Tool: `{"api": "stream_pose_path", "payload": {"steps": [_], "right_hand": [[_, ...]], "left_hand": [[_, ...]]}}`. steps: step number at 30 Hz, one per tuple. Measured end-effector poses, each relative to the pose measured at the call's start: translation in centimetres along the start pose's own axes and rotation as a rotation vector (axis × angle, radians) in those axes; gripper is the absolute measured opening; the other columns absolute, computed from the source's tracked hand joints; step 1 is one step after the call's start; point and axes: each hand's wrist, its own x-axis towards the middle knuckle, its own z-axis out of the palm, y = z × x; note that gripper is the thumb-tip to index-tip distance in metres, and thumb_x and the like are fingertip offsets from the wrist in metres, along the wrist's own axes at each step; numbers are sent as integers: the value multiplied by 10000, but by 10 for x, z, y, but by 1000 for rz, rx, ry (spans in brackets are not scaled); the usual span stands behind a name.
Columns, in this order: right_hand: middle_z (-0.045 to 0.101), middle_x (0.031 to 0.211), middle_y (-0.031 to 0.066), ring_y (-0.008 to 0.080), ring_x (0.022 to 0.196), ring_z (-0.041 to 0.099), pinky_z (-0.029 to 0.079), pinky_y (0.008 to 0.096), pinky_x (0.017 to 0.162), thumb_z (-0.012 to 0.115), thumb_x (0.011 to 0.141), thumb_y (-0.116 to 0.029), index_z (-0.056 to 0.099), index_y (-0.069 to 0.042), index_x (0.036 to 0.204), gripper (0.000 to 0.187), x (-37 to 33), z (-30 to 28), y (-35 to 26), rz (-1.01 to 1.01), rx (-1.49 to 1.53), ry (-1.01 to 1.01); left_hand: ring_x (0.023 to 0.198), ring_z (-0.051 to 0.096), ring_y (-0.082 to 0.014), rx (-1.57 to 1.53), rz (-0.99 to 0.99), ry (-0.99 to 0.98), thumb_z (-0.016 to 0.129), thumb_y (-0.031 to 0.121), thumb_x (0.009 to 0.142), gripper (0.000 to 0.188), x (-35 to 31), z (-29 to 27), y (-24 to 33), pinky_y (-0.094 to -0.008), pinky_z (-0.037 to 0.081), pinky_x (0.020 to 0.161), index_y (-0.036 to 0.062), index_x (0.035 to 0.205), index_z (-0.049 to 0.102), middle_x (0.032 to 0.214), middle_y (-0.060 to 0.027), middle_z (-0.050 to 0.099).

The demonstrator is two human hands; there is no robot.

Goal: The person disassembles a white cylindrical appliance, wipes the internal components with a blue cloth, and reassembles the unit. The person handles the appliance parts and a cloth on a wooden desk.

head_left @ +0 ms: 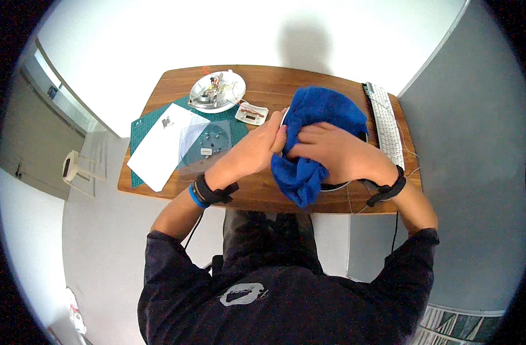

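Observation:
On the right half of the wooden desk, a blue cloth (326, 109) lies bunched over a white-rimmed object (284, 117). Only thin parts of that object's edge show, so its kind is hidden. My left hand (266, 144) grips its left edge, fingers closed beside the cloth. My right hand (331, 150) presses into the middle of the cloth with fingers bent into its folds. One end of the cloth hangs toward the desk's front edge.
An open white oval housing (231, 102) with wires sits at the back left, wired to a small white module (251, 114). A green cutting mat (142, 135), white paper (162, 149) and a clear sheet (188, 164) with small screws lie left. A white keyboard (387, 123) stands right.

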Motion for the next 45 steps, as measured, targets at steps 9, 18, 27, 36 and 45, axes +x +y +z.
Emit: {"api": "stream_pose_path", "payload": {"steps": [9,18,27,36,45], "right_hand": [[680,1187,176,407,1090,667,548,485,922,779,742,-194,605,-99,1325,615,-13,-7,16,291,-60,230],[719,929,230,433,905,703,559,532,794,787,734,-297,575,3,1268,648,-38,-27,-1,764,-236,-150],[569,1186,161,389,1104,595,490,484,912,766,668,-18,538,-109,1406,777,-47,-2,-8,153,73,-2],[682,1237,241,441,1174,644,531,494,994,755,776,-88,514,-73,1412,680,-26,-19,38,340,179,265],[645,1194,218,453,1120,638,540,513,950,745,692,-20,473,-89,1469,827,-44,-18,28,444,61,208]], "left_hand": [[1000,651,-521,36,80,73,401,300,1130,352,8,5,-5,-531,508,832,-4,1305,438,1008,-338,659],[871,660,-515,91,-57,52,383,266,1129,329,18,11,0,-558,503,742,5,1319,444,884,-307,651],[960,648,-529,94,-40,3,380,263,1125,336,23,11,10,-579,479,780,19,1354,413,940,-327,637],[876,639,-527,86,82,11,444,209,1093,242,19,6,6,-581,468,768,-21,1165,436,873,-335,607],[893,654,-524,136,-133,-71,343,256,1117,406,13,0,4,-567,477,787,-13,1420,375,897,-316,655]]}}
